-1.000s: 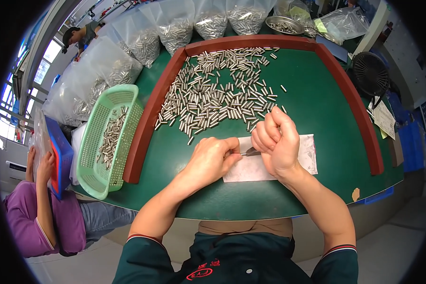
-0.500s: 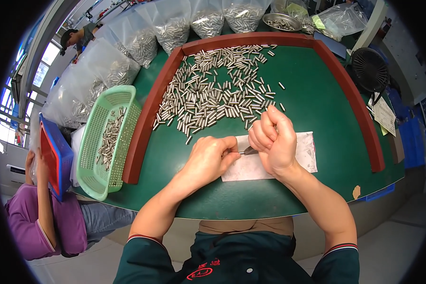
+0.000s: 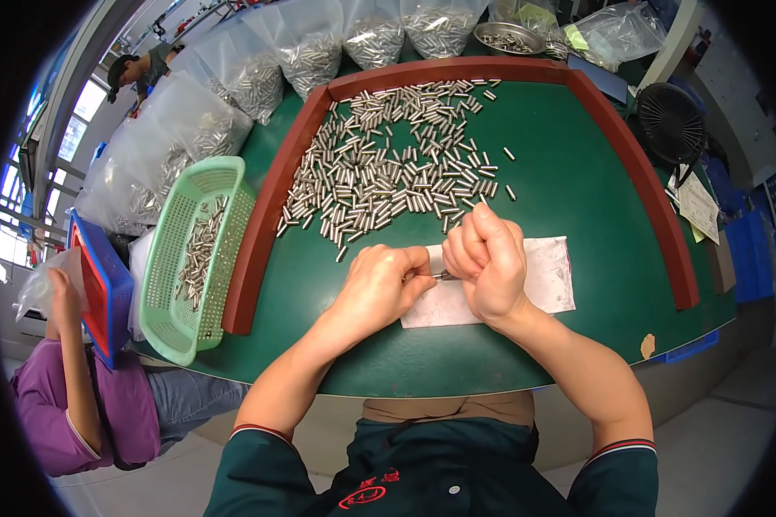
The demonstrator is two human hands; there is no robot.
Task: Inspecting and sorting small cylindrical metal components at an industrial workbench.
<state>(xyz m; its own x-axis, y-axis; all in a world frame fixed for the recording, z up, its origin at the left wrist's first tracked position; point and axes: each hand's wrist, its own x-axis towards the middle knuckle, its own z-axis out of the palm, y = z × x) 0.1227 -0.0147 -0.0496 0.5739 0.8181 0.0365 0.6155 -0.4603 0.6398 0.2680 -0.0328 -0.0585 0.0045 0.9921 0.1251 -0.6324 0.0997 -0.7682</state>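
My left hand (image 3: 386, 277) pinches a small metal pin (image 3: 437, 277) between thumb and fingertips. It hovers at the left part of a pale, smudged cloth (image 3: 539, 274) lying on the green tabletop (image 3: 569, 172). Curled into a fist, my right hand (image 3: 493, 263) meets the pin's right side over the same cloth. A narrow dark sliver shows under its fingers, but what that hand grips is mostly hidden. Beyond both hands, many short shiny metal pins (image 3: 388, 172) lie loosely scattered across the table.
A dark red wooden border (image 3: 267, 224) frames the table. Left of it stands a green basket (image 3: 159, 276) partly filled with pins. Clear bags of pins (image 3: 310, 60), a metal bowl (image 3: 510, 39) and a black fan (image 3: 671, 125) surround the border. A person in purple (image 3: 103, 405) works beside a blue bin (image 3: 112, 284).
My right hand has shifted slightly left and down, closer to my left hand, and tipped a little. At the left, the other person now lifts a clear plastic bag beside the blue bin.
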